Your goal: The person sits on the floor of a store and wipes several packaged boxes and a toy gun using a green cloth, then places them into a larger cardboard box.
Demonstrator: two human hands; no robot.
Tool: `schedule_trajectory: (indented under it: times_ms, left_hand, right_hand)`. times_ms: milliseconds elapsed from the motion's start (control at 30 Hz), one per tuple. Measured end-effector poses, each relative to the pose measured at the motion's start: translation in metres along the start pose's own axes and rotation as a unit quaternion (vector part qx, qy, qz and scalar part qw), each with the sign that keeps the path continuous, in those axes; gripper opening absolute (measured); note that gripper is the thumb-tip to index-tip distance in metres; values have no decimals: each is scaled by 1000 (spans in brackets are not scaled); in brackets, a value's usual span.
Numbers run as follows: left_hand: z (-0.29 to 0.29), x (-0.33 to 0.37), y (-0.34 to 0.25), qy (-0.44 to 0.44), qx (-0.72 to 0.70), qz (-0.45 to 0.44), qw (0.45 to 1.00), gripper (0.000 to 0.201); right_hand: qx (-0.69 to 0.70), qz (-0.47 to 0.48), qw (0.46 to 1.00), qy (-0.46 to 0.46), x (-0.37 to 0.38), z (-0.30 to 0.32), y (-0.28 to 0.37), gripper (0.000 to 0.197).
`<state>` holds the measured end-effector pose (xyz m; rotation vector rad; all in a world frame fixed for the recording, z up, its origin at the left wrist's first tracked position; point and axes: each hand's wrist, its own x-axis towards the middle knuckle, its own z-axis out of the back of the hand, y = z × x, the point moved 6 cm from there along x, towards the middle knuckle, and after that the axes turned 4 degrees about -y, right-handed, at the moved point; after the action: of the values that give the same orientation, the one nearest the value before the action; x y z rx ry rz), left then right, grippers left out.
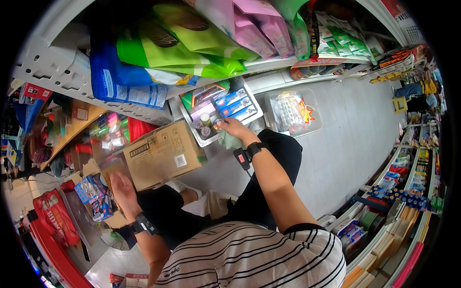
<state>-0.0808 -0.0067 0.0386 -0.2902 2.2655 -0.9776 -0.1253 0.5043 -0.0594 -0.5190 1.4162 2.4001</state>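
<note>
**Right hand at tray, left hand on carton**

The right hand (234, 128) reaches into a white tray (198, 137) on the floor, fingers pinching a small round jar (217, 126) beside two like jars. The left hand (122, 189) lies flat, fingers together, against the lower side of a cardboard carton (163, 153) just left of the tray. Bagged goods (182, 43) fill the shelf above.

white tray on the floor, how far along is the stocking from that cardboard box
Already in the white tray: blue boxes and small round containers. In hand: the right hand sets one more small container there, while the left hand rests at the cardboard box. What remains inside the box cannot be seen.
</note>
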Motion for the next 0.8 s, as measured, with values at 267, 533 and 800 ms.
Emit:
schedule_trajectory:
  times_ms: [267, 533, 800]
  left_hand:
    - [-11, 4, 9, 24, 1, 17, 1000, 40]
    - [-25, -1, 10, 34, 26, 30, 999, 36]
    - [-23, 2, 12, 46, 27, 31, 998, 32]
  right_hand:
    - [-67, 1, 996, 64, -5, -8, 13, 70]
    - [15, -16, 996, 92, -4, 10, 12, 60]
    - [-115, 86, 983, -111, 27, 37, 33, 33]
